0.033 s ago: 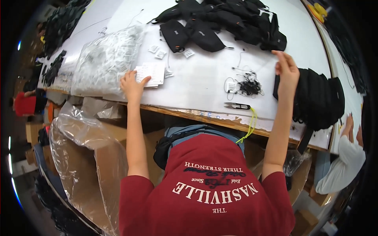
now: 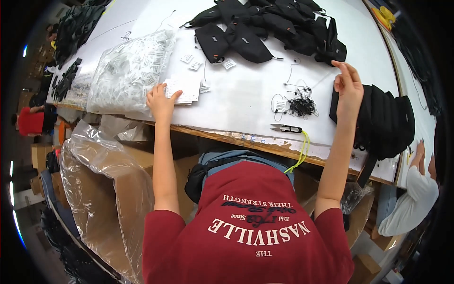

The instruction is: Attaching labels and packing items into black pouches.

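Note:
My left hand [image 2: 162, 103] lies at the left side of a stack of white printed cards [image 2: 188, 90], its fingers spread and its thumb over the cards. Right against that hand is a large clear plastic bag [image 2: 127, 73] full of small white tags. My right hand [image 2: 350, 90] is raised at the right, the index finger stretched out and the other fingers loosely bent, with nothing visible in it. To its left lies a tangle of thin black cords [image 2: 301, 105] with a white tag [image 2: 281, 105]. Thread snips [image 2: 286, 128] on a yellow cord [image 2: 302, 154] lie near the table's front edge.
Black fabric pouches [image 2: 265, 31] are heaped at the far side of the white table [image 2: 241, 111]. Black bags [image 2: 383, 120] stand at the right. Below the left edge is a carton [image 2: 94, 184] lined with clear plastic. A person in white [image 2: 410, 203] works at the far right.
The whole picture has shifted very slightly. Both hands keep nearly the same places; the right fingers look a little more bent.

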A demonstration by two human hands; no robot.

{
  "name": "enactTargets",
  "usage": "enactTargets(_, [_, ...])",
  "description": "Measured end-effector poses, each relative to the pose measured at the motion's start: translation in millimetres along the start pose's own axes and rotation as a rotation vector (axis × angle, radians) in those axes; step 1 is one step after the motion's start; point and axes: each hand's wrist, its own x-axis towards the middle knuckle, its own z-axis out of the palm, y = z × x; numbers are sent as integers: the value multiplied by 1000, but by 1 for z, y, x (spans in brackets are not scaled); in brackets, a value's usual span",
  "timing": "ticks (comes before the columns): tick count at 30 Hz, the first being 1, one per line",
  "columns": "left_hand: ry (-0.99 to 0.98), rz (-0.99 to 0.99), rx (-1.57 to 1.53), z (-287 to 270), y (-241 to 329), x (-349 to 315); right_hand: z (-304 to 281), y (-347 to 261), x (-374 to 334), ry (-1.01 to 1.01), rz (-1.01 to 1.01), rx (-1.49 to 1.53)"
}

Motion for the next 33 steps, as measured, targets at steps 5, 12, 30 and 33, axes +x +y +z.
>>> enactTargets(5, [49,-45,-80,1,-3,-6,-4,0,13,-269,448,235])
enactTargets(12, [-38,-164,-235,1,-11,6,18,-50,-1,-114,42,-293])
enactTargets(30, [-402,292,-1371,-104,160,-90,65,-32,-109,-490,-212,-587])
enactTargets(33, [-566,67,-1526,-106,165,-100,71,-33,-121,-487,-196,-512])
